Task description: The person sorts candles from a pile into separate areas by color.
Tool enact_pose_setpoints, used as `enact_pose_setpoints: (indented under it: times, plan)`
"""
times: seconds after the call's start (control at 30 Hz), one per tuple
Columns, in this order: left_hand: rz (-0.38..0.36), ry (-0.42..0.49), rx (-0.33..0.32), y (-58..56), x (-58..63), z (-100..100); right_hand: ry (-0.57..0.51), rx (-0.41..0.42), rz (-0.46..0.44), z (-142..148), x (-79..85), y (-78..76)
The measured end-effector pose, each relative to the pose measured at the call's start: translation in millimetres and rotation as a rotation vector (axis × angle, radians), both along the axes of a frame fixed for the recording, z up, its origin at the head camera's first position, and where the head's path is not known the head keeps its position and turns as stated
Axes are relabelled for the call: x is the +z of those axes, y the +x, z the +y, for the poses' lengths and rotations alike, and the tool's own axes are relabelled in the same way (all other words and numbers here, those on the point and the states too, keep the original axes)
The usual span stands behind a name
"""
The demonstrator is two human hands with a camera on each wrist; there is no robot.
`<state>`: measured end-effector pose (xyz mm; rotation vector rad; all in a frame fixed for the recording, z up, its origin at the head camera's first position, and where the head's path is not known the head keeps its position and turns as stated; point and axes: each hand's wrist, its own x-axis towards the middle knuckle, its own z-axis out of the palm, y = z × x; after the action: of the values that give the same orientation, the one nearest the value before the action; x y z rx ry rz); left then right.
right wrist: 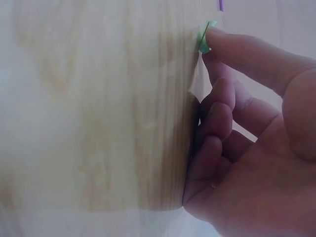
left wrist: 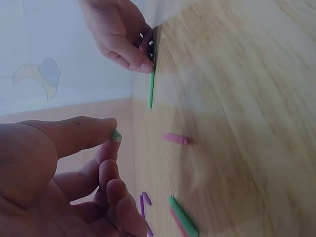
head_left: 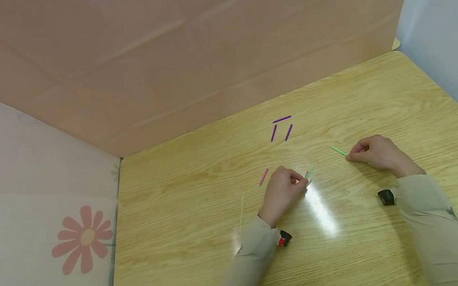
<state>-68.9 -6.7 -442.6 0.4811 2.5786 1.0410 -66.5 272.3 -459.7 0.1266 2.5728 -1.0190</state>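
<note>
In the head view my left hand (head_left: 283, 191) pinches a short green stick (head_left: 311, 171) between thumb and forefinger; its round end (left wrist: 116, 136) faces the left wrist camera. A pink stick (left wrist: 176, 138) lies on the wood near those fingertips. My right hand (head_left: 376, 155) pinches the near end of another green stick (head_left: 337, 150), which points away to the left, low over the table. Its held end (right wrist: 207, 37) shows at the thumb tip in the right wrist view. To the left of my left hand lies a pink stick (head_left: 263, 177), with a green stick (left wrist: 182, 216) beside it in the left wrist view.
Three purple sticks lie farther back, one crosswise (head_left: 282, 119) above two slanted ones (head_left: 273, 133). The wood-grain table (head_left: 168, 209) meets a pinkish-brown panel (head_left: 202, 69) behind and pale walls at both sides. Light glares off the tabletop between my arms.
</note>
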Motion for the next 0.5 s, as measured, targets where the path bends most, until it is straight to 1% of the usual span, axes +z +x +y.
enact_pose_setpoints:
  times: [0.27, 0.43, 0.5]
  plan:
    - [0.003, -0.061, -0.003, 5.4, -4.9, 19, -0.014, 0.006, -0.008, 1, -0.9, -0.4]
    - [0.032, -0.099, -0.047, 9.3, -10.3, 30, -0.010, 0.002, -0.001, 1, -1.6, -0.9]
    - [0.026, -0.102, -0.061, 10.6, -12.1, 35, -0.006, 0.002, 0.003, 1, -1.9, -1.1]
